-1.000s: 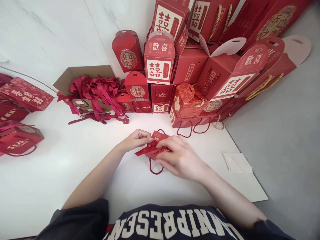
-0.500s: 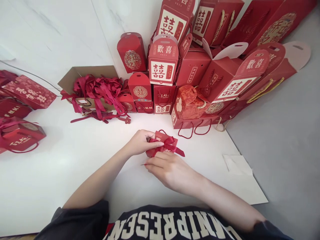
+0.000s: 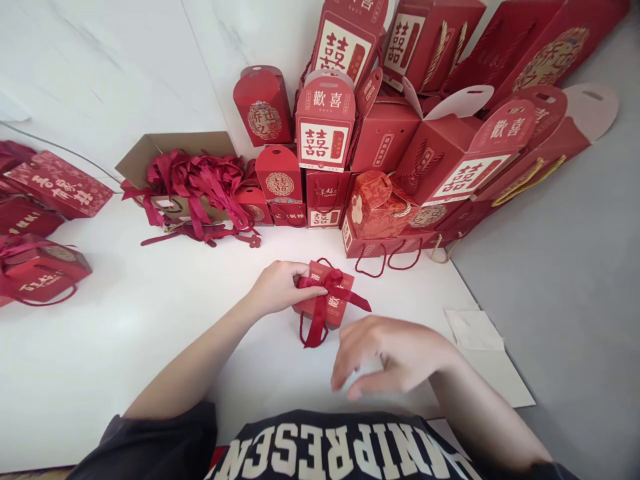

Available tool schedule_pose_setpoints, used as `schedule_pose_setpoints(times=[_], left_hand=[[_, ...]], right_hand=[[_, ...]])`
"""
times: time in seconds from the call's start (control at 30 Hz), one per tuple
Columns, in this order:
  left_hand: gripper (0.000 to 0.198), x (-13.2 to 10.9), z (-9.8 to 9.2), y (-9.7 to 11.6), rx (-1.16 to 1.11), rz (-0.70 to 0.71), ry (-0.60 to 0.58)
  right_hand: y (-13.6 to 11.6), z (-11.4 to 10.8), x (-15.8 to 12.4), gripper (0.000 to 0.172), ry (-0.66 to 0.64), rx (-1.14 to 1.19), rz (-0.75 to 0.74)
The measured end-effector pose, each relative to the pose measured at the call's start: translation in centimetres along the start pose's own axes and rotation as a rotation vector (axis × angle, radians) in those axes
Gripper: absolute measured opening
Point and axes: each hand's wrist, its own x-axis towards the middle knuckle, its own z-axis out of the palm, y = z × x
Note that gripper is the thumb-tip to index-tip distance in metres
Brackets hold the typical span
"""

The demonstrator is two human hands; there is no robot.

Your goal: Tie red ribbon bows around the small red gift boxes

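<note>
A small red gift box (image 3: 337, 319) with gold lettering lies on the white table. A dark red ribbon (image 3: 319, 323) is tied over it in a bow, one tail hanging toward me and the other pointing right. Dark red cord handles show at its far and near edges. My left hand (image 3: 277, 287) grips the box's left side, thumb on top by the knot and the other fingers partly hidden. Apart from the box, to its lower right, is my right hand (image 3: 387, 353), slightly blurred. Its fingers are curled, with the thumb apart and nothing visible between them.
Red boxes and bags (image 3: 325, 133) are stacked at the back right. A cardboard box (image 3: 175, 142) heaped with red ribbons (image 3: 200, 175) stands at back left. More red boxes (image 3: 45, 270) sit at far left. White paper (image 3: 474, 330) lies by the right table edge (image 3: 493, 320).
My right hand has let go of the ribbon and moved right and toward me. The ribbon tail now hangs over the box's near side. My left hand keeps its hold.
</note>
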Motion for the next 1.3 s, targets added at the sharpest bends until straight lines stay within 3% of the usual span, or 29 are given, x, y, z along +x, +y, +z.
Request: schedule_pose_setpoints(times=[0.03, 0.13, 0.17, 0.3, 0.47, 0.83, 1.1, 1.3], left_hand=[[0.05, -0.1, -0.1, 0.1, 0.02, -0.004, -0.003], [0.049, -0.5, -0.5, 0.5, 0.062, -0.009, -0.013], [0.05, -0.7, -0.6, 0.5, 0.068, -0.006, -0.021], [0.051, -1.0, -0.9, 0.5, 0.064, -0.007, -0.058], [0.053, -1.0, -0.9, 0.3, 0.055, -0.002, -0.094], [0.037, -0.7, -1.1, 0.1, 0.009, -0.005, -0.138], [0.045, 0.5, -0.7, -2.2, -0.514, 0.066, -0.292], [0.045, 0.5, -0.6, -2.3, -0.487, 0.076, -0.281]], right_hand=[[0.1, -1.0, 0.0, 0.019, 0.116, 0.031, 0.05], [2.0, -2.9, 0.6, 0.022, 0.665, -0.054, 0.27], [2.9, -3.2, 0.9, 0.022, 0.752, -0.105, 0.333], [6.0, -2.8, 1.9, 0.021, 0.652, 0.105, 0.312], [7.2, -2.4, 1.7, 0.023, 0.617, 0.316, 0.247], [8.1, -4.4, 1.8, 0.03, 0.484, 0.269, 0.189], [8.3, -3.4, 1.6, 0.041, 0.566, 0.338, 0.212], [8.2, -3.1, 1.4, 0.043, 0.629, 0.304, 0.236]])
